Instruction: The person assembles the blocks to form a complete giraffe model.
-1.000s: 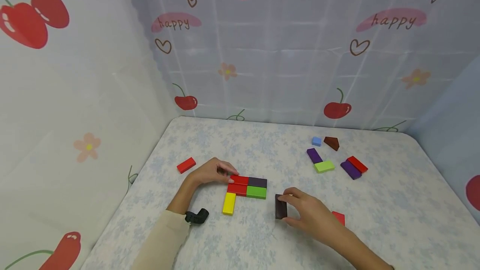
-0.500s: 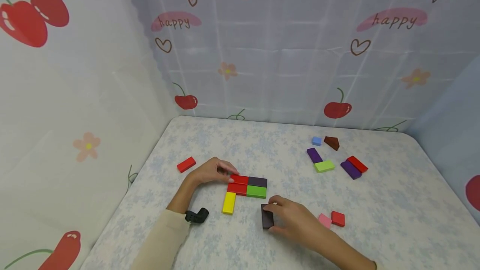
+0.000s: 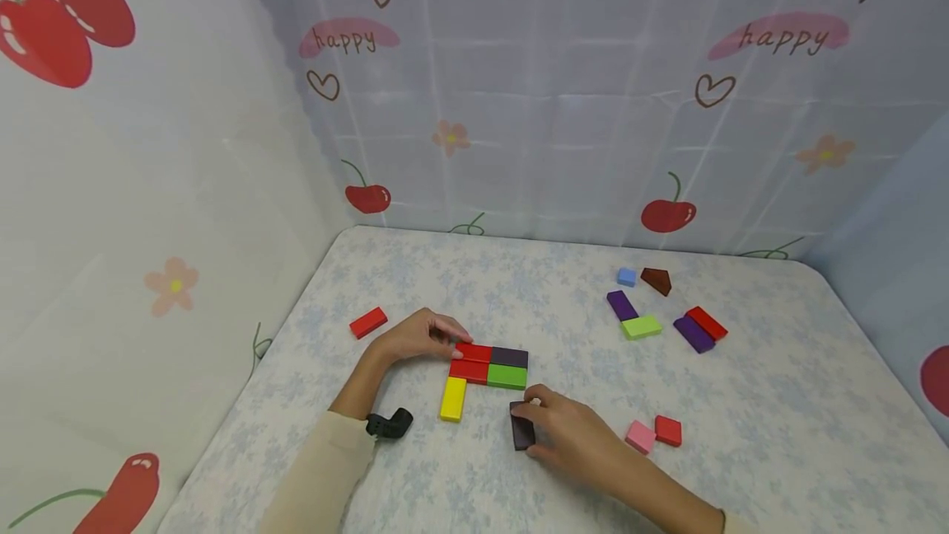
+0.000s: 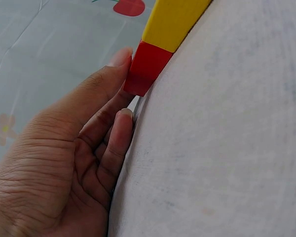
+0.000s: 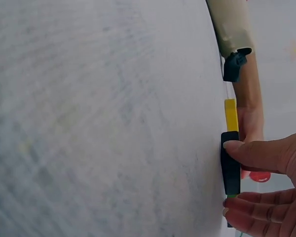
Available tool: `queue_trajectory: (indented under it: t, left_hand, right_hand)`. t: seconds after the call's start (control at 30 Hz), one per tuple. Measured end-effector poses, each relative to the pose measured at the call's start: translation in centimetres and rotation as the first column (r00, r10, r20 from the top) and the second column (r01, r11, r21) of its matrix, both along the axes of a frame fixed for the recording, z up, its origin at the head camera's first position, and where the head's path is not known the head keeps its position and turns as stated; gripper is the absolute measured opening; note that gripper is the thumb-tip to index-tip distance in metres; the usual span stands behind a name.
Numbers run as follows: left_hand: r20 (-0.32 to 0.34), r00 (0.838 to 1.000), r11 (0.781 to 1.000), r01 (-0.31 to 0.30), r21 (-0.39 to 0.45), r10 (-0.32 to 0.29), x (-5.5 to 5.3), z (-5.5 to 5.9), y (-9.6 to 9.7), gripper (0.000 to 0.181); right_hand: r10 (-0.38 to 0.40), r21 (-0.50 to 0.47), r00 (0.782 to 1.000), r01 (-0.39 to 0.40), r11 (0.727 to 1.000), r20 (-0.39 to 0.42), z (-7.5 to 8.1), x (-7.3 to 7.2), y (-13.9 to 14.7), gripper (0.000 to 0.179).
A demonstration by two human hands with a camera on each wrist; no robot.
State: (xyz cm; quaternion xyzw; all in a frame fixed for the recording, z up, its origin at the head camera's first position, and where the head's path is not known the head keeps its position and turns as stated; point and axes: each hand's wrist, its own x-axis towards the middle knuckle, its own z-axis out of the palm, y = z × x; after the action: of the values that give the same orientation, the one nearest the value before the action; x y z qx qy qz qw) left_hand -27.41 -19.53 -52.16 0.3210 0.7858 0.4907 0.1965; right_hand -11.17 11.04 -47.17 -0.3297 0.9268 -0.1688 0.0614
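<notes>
Nearing the green block (image 3: pixel 507 377): one dark block (image 3: pixel 522 434) your right hand (image 3: pixel 572 437) is pinching, seemingly aligning; leftward, your left hand (image 3: pixel 417 336) is gripping the upper red block (image 3: pixel 477 353).

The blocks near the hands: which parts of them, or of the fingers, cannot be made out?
Head: the right hand covers part of the dark block it holds.
Left wrist: top edge cuts off the yellow block; red block hides a fingertip of the left hand.
Right wrist: dark block and fingers hide most of the green block.
</notes>
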Motion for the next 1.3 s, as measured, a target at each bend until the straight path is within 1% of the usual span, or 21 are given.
queue_trajectory:
  t: [0.13,0.23,0.37,0.47,0.73,0.87,1.13,1.3]
  left_hand:
    - [0.0,1.0,1.0,0.005,0.001,-0.005,0.0,0.0,0.0,0.028]
    - [0.002,1.0,1.0,0.005,-0.001,-0.005,0.0,0.1,0.0,0.028]
    - [0.003,1.0,1.0,0.004,0.001,-0.004,-0.2,0.0,-0.1,0.028]
    - [0.006,1.0,1.0,0.005,0.003,-0.005,-0.3,0.0,-0.1,0.029]
    - [0.017,1.0,1.0,0.002,0.002,-0.002,-0.1,0.1,0.0,0.03]
    - [0.028,1.0,1.0,-0.001,-0.003,0.001,-0.1,0.0,0.1,0.03]
    - [0.015,1.0,1.0,-0.005,-0.017,0.005,-0.1,0.1,0.0,0.029]
    - [0.012,1.0,1.0,-0.001,-0.003,0.001,-0.2,0.0,0.0,0.028]
  right_hand:
    - [-0.029,0.021,0.999,0.028,0.999,0.027,0.0,0.2,0.2,0.049]
    - [-0.023,0.017,0.999,0.022,1.0,0.041,0.1,0.2,0.4,0.045]
    - [0.0,-0.003,1.0,0.0,1.0,0.023,0.0,0.0,0.3,0.04]
    - [-0.001,-0.01,1.0,0.001,1.0,0.011,-0.1,-0.1,0.1,0.04]
    - [-0.059,0.0,0.998,0.059,0.998,0.036,-0.2,-0.5,-0.5,0.043]
    - [-0.079,-0.006,0.996,0.079,0.997,0.028,-0.1,-0.6,-0.5,0.045]
    - [-0.097,0.002,0.995,0.097,0.995,-0.002,-0.2,-0.8,-0.7,0.045]
    - [-0.118,-0.004,0.993,0.118,0.993,-0.016,-0.4,-0.8,-0.9,0.045]
